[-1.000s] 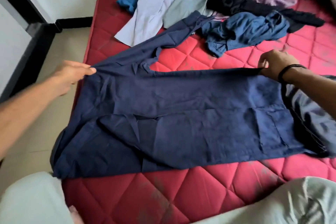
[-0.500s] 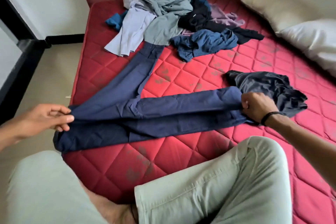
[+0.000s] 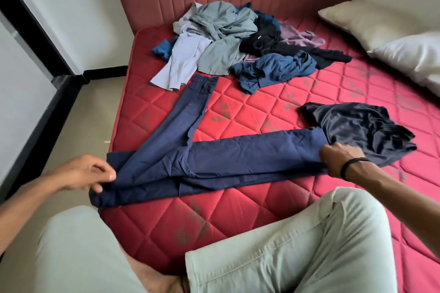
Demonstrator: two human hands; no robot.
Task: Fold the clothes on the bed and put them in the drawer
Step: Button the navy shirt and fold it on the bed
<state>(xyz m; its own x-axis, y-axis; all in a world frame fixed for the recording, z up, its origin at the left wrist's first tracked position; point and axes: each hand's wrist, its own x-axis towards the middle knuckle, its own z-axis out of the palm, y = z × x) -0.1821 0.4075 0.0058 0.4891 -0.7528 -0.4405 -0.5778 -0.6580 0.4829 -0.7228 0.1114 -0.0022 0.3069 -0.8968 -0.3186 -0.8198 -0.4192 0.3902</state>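
Observation:
Navy trousers (image 3: 238, 157) lie across the red quilted bed (image 3: 262, 209), folded lengthwise, with one leg (image 3: 188, 112) stretching away toward the clothes pile. My left hand (image 3: 88, 173) pinches the trousers' left end at the bed's edge. My right hand (image 3: 338, 159) grips the right end, next to a dark shiny garment (image 3: 362, 126). A pile of unfolded clothes (image 3: 238, 40) sits at the far side near the headboard: grey-green, lilac, black and blue pieces.
Two pillows (image 3: 392, 38) lie at the right by the wall. My legs in pale trousers (image 3: 285, 252) are drawn up on the bed in front. Floor (image 3: 78, 126) and a dark door frame (image 3: 35, 107) are to the left. No drawer is in view.
The trousers went from spread wide to folded into a narrow strip lying on the mattress. Both hands came lower and nearer to me, and the view tilted up to show pillows and headboard.

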